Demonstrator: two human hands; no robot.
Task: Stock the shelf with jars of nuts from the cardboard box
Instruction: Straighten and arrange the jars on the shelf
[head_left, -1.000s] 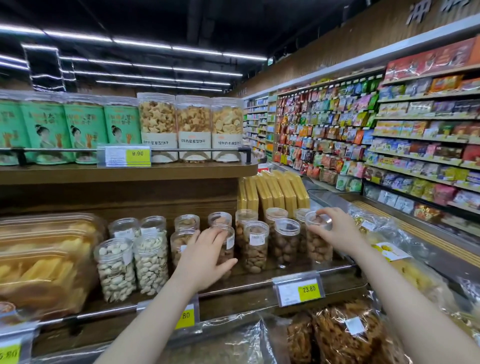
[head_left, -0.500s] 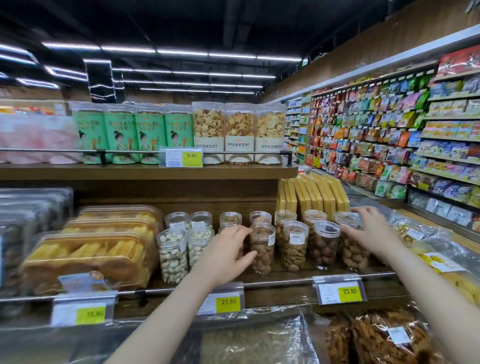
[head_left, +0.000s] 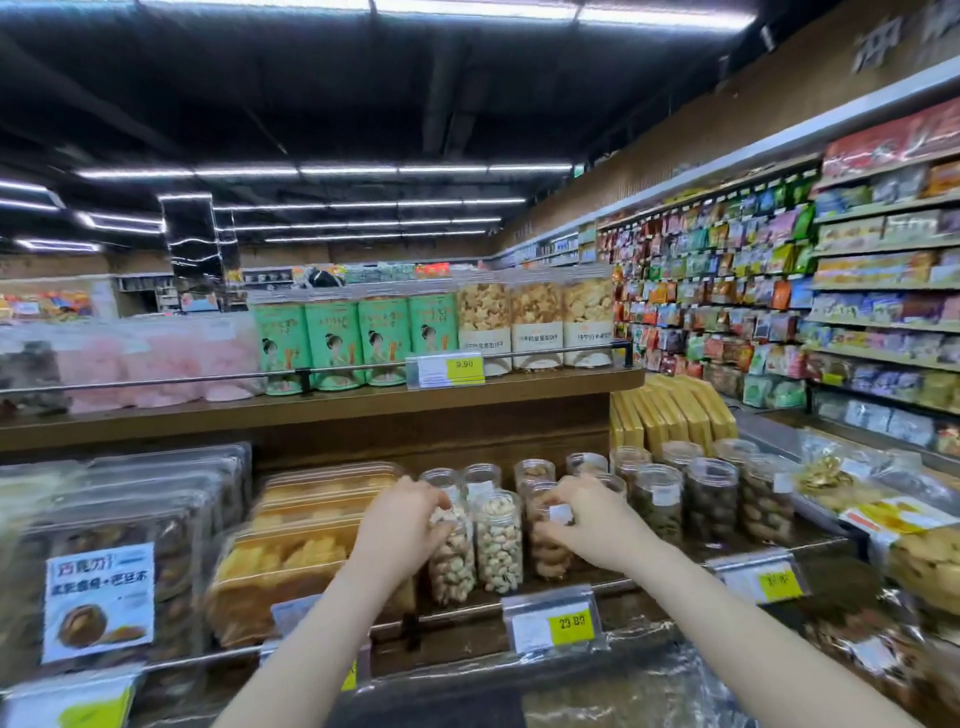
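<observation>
Two jars (head_left: 451, 551), one per grip (head_left: 402, 525)

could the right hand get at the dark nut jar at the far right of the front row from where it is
Probably yes. The right hand grips a clear plastic jar of brown nuts in the front row; the clear plastic jar of dark nuts stands further right in the same row, its front uncovered. It must let go first.

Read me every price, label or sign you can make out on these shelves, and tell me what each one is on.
"9.90": yellow price tag on the upper shelf rail.
"23.80", last digits smeared: yellow price tag below the nut jars.
Chinese print on the pastry pack label, green canisters, biscuit tubs and wall sign: too blurred.
</observation>
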